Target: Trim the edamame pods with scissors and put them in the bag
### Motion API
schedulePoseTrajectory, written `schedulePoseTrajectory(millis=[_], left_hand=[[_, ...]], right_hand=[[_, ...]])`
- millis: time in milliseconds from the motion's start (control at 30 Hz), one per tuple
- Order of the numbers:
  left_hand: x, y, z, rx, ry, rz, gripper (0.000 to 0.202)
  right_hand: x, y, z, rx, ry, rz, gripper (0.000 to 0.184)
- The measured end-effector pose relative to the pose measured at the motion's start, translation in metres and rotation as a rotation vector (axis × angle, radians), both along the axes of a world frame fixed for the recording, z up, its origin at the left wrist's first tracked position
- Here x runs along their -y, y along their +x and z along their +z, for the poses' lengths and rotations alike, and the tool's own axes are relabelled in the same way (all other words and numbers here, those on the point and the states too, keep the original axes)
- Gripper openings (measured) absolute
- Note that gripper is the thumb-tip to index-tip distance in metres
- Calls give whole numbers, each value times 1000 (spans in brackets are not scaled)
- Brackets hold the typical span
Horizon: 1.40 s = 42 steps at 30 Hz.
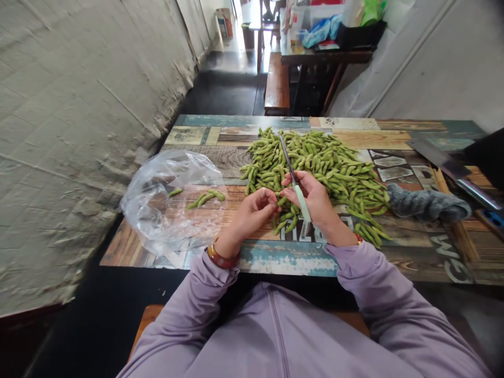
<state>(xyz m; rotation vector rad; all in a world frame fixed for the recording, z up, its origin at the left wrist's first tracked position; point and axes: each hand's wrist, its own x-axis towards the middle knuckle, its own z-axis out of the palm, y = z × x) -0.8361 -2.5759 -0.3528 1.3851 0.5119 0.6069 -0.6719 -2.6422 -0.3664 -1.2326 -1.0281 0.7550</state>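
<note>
Planks in mismatched colours, weathered brown, teal and cream, pattern the tabletop (271,257), with pale lettering printed toward its near right side. Green soybean pods (326,157) lie heaped at its middle, spreading toward the right, with looser ones straggling at the near edge of the pile. Left of the heap sits a crumpled clear plastic bag (157,210); a few pods show within its outline, though whether inside or beneath the film I cannot tell.

The right hand (315,202) has its grip closed on a slim-bladed tool (302,202) with a pale green handle, seen nearly edge-on, its tip over the pods. The left hand (258,210) is just beside the near pods, its grip pinched; whether a pod is in it, I cannot tell.

Touching the pile's right side is a twisted grey cloth (429,203), with a cleaver (437,157) beyond. A rough whitewashed wall (79,131) runs along the left. Ahead, on a dark floor (224,89), stand a wooden bench (276,84) and a second table (326,56) bearing a blue packet (317,32) and a black box (360,37).
</note>
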Motion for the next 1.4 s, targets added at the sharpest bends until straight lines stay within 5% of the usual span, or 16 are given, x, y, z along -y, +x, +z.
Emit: schedulePoseTrajectory(millis=[333,500,633,800,1033,1267,1400], left_hand=[[-11,-3,-10,-143,426,277,14],[-11,5,-15,-409,838,270,17],[-7,18,-16,-594,1007,289,16],[-8,22,-14,-559,973,296,4],[-20,2,-16,-270,445,315,13],[-11,7,-12,-589,967,276,11],[-13,7,-11,-548,917,261,6]], right_hand=[[-2,3,0,-191,-17,-84,39],[-1,8,4,-171,0,-157,41],[-1,9,5,-154,14,-183,41],[0,8,6,-98,-9,-130,42],[7,11,7,28,-62,-56,49],[9,13,9,128,-25,-85,46],[9,14,7,237,16,-92,45]])
